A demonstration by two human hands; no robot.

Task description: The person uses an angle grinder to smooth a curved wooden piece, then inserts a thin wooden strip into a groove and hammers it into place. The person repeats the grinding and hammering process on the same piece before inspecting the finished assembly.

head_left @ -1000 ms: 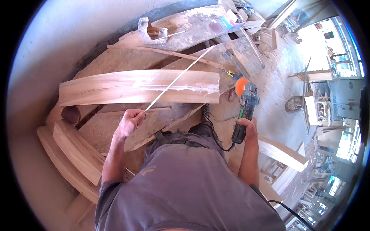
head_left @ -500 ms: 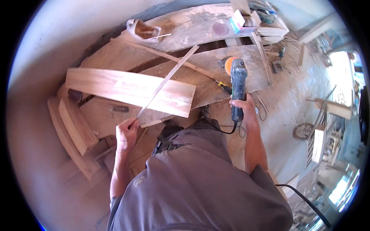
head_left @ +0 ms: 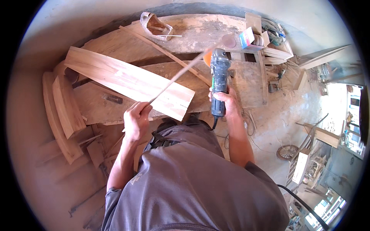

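My left hand (head_left: 136, 120) is closed round the near end of a thin wooden strip (head_left: 178, 76). The strip slants up and right over a wide pale plank (head_left: 129, 81), and its far end blurs beside an orange disc (head_left: 207, 58). That disc sits on an angle grinder (head_left: 219, 73), whose black body my right hand (head_left: 228, 102) grips from below, head pointing away from me. Whether strip and disc touch, I cannot tell. The plank lies aslant on a rough wooden workbench (head_left: 246, 82).
On the bench's far side are a hollow scoop-like container (head_left: 148, 25), a long batten (head_left: 162, 52) and a small box of discs (head_left: 252, 40). Curved boards (head_left: 63, 119) stand at left. A spoked wheel (head_left: 287, 152) and timber lie right; a black cord (head_left: 304, 204) runs behind me.
The grinder has moved left, toward the strip, and the strip's far end now reaches the disc in view. My left hand has risen slightly and shifted right. The whole view has turned somewhat.
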